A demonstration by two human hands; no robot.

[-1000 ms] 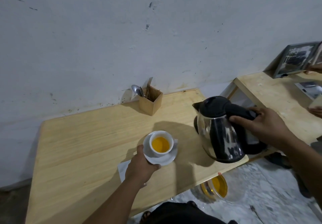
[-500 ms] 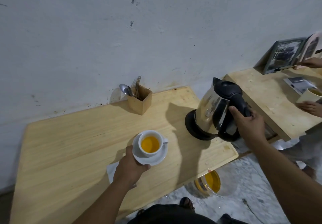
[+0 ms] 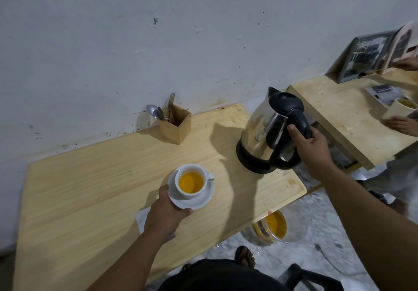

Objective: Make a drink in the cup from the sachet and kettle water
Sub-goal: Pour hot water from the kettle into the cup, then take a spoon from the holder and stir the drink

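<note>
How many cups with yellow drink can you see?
2. One white cup sits on a saucer held by the left hand. Another cup is on the far right table beside someone else's hand. More could be hidden outside the view.

Kettle (image 3: 263, 130), held tilted in the air over table edge 1 s ago, now upright on its base (image 3: 251, 164) at table's right end, R hand (image 3: 313, 149) still gripping handle; cup unchanged
</note>
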